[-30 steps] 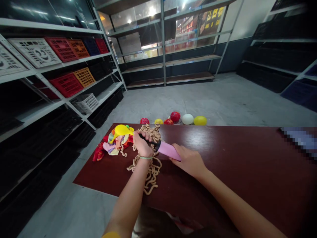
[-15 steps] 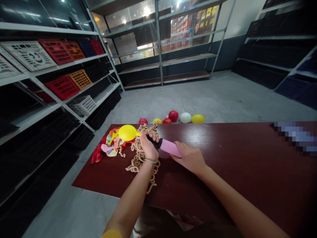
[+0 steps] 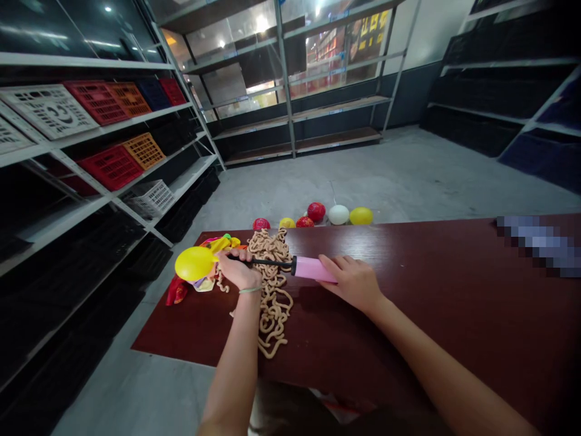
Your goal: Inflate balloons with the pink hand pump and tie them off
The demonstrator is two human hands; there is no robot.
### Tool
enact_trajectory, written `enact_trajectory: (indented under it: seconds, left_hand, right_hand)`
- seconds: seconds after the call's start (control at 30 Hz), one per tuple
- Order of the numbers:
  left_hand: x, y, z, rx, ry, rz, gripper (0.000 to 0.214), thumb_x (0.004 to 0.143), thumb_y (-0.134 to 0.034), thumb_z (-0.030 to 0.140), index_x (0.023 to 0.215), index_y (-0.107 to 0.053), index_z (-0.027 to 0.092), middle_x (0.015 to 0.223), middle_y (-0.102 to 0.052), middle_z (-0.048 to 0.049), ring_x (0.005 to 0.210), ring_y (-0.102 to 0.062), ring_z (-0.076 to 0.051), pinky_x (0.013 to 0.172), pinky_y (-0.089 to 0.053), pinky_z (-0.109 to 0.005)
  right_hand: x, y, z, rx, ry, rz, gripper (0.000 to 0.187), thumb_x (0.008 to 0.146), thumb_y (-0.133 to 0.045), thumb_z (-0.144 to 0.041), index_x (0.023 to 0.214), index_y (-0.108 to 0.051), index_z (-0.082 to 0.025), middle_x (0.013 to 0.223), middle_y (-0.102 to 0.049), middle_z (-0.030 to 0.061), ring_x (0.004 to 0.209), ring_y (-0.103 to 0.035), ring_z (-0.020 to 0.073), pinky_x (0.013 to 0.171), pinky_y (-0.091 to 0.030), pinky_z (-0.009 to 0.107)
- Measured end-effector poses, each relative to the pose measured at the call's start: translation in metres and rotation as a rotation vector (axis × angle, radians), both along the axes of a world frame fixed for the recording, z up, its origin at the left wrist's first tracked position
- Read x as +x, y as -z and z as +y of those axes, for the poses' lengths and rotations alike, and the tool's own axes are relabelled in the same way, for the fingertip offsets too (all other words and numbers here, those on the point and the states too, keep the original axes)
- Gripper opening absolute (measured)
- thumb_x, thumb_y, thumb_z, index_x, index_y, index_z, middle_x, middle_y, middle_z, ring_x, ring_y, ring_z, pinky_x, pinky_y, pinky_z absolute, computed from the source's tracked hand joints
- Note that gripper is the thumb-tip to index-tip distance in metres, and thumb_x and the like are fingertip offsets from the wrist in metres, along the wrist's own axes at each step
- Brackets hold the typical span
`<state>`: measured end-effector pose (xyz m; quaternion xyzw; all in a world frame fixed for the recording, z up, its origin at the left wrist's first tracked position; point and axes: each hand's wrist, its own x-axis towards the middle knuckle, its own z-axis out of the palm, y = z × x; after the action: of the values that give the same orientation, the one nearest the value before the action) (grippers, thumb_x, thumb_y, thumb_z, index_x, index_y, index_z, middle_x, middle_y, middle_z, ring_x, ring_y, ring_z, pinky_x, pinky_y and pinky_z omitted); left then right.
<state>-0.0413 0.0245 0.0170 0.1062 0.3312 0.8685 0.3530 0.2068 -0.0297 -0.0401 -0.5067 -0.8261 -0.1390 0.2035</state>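
A pink balloon pump with a black rod lies between my hands, its rod drawn well out of the barrel. My right hand is wrapped round the pink barrel. At the other end my left hand is closed round the black handle and the neck of a partly inflated yellow balloon. Beneath the rod lies a heap of tan, curly cord-like strands. Limp balloons in several colours sit behind the yellow one, partly hidden by it.
The dark red table reaches far to the right, where a blurred patch covers something. Beyond its far edge, several inflated balloons rest on the grey floor. Shelving with plastic crates stands at left; more racks stand behind.
My left hand has moved left with the yellow balloon and the handle, drawing the black rod out of the pump. The right hand stays about where it was on the barrel.
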Motion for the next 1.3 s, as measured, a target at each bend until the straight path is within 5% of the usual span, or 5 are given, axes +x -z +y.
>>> enact_trajectory:
  seconds: [0.17, 0.27, 0.63, 0.97, 1.3]
  left_hand:
    - [0.051, 0.013, -0.01, -0.042, 0.233, 0.054, 0.012, 0.083, -0.048, 0.023, 0.075, -0.038, 0.021, 0.058, -0.039, 0.0062, 0.042, -0.036, -0.007, 0.042, -0.028, -0.023]
    - [0.058, 0.015, -0.009, -0.058, 0.266, 0.06, 0.013, 0.085, -0.048, 0.024, 0.076, -0.04, 0.021, 0.058, -0.041, 0.0054, 0.041, -0.038, -0.008, 0.042, -0.029, -0.024]
    - [-0.021, 0.008, 0.014, -0.033, -0.021, -0.012, 0.013, 0.082, -0.046, 0.021, 0.075, -0.035, 0.021, 0.061, -0.033, 0.0078, 0.043, -0.032, -0.005, 0.042, -0.024, -0.02]
    - [0.062, 0.018, -0.005, -0.074, 0.32, 0.092, 0.024, 0.09, -0.051, 0.033, 0.073, -0.039, 0.021, 0.059, -0.039, 0.0038, 0.044, -0.037, -0.009, 0.043, -0.029, -0.023]
    - [-0.024, 0.004, 0.014, -0.052, 0.008, -0.001, 0.013, 0.084, -0.046, 0.019, 0.076, -0.035, 0.02, 0.061, -0.033, 0.0072, 0.044, -0.033, -0.005, 0.043, -0.025, -0.019]
  right_hand:
    - [-0.023, 0.006, -0.011, -0.066, 0.028, 0.093, 0.046, 0.092, -0.051, -0.053, 0.124, -0.057, -0.02, 0.094, -0.068, 0.0054, 0.08, -0.059, 0.0194, 0.064, -0.028, 0.031]
    - [-0.023, 0.008, -0.01, -0.09, 0.002, 0.103, 0.049, 0.094, -0.048, -0.056, 0.125, -0.055, -0.019, 0.095, -0.068, 0.0054, 0.08, -0.059, 0.0191, 0.065, -0.029, 0.03]
    - [0.014, -0.003, 0.005, 0.026, -0.037, -0.023, 0.05, 0.096, -0.043, -0.057, 0.126, -0.058, -0.019, 0.095, -0.068, 0.008, 0.08, -0.056, 0.0203, 0.066, -0.025, 0.031]
    - [-0.018, 0.0, -0.008, -0.129, 0.018, 0.102, 0.053, 0.092, -0.05, -0.059, 0.126, -0.056, -0.019, 0.093, -0.068, 0.0051, 0.078, -0.06, 0.0195, 0.064, -0.028, 0.031]
    - [0.022, -0.002, 0.011, 0.056, -0.032, -0.006, 0.048, 0.095, -0.045, -0.055, 0.126, -0.058, -0.021, 0.096, -0.068, 0.0074, 0.08, -0.054, 0.0206, 0.067, -0.025, 0.031]
